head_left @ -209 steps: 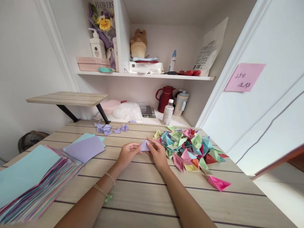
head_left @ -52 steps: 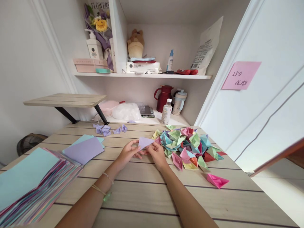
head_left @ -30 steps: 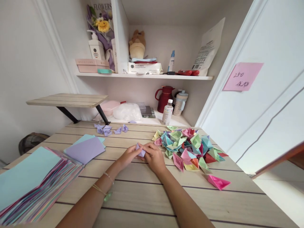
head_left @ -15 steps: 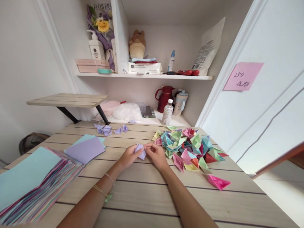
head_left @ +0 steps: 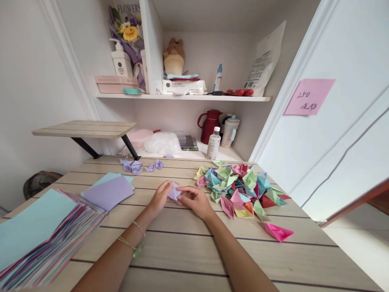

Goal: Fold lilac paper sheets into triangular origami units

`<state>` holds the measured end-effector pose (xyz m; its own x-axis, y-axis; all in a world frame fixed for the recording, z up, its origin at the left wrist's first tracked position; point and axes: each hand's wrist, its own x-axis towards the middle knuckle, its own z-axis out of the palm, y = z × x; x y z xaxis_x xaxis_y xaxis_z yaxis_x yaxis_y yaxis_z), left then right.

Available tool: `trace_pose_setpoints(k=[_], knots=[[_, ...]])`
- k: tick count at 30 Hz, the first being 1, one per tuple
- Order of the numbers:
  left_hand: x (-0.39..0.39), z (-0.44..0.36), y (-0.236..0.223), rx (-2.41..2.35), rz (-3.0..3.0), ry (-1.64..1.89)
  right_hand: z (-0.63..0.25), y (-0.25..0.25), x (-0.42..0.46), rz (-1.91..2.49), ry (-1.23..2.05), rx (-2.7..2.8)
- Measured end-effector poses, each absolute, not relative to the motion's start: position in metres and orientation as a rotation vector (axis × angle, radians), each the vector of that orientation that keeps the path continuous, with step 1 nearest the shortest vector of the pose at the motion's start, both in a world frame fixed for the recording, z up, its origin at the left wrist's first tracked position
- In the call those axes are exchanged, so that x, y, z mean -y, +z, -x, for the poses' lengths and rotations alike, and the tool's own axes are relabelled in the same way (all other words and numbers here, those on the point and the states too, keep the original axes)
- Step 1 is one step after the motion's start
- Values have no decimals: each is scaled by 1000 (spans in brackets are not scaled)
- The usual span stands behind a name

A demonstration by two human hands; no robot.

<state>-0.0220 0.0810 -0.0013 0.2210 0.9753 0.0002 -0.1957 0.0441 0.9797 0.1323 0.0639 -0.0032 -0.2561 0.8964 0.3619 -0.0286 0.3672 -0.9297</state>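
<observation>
A small folded piece of purple paper (head_left: 174, 191) is held above the middle of the table. My left hand (head_left: 161, 198) pinches its left side. Fingers of my right hand (head_left: 196, 199) close on its right edge, thumb below and index finger above. To the right lies a heap of folded paper boats (head_left: 225, 178) in green, blue, pink, yellow and red. One bright pink boat (head_left: 278, 232) sits apart, nearer to me. Several small purple folded pieces (head_left: 133, 166) rest at the back left.
A thick stack of coloured paper (head_left: 39, 227) covers the left side, with loose purple sheets (head_left: 111, 191) beside it. A small raised shelf (head_left: 86, 129) stands at the back left. Behind the table are a bottle (head_left: 213, 144) and a red jug (head_left: 209, 125).
The purple paper has turned in my hands and shifted slightly left, now showing a pointed, triangular face. My right fingers have moved from its top corner down along its right side.
</observation>
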Motion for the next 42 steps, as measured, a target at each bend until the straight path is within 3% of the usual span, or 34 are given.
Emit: trace_pose_setpoints(k=[9,21,42], knots=[[-83,20,-2,-965,-1236,1236,-134,-9,-71,874,1056,1341],[-80,28,1,-756,-1186,1152,-143,-10,-73,719,1328,1223],[-82,21,-4,-1009,-1302,1310,-137,-15,-77,790,1214,1234]])
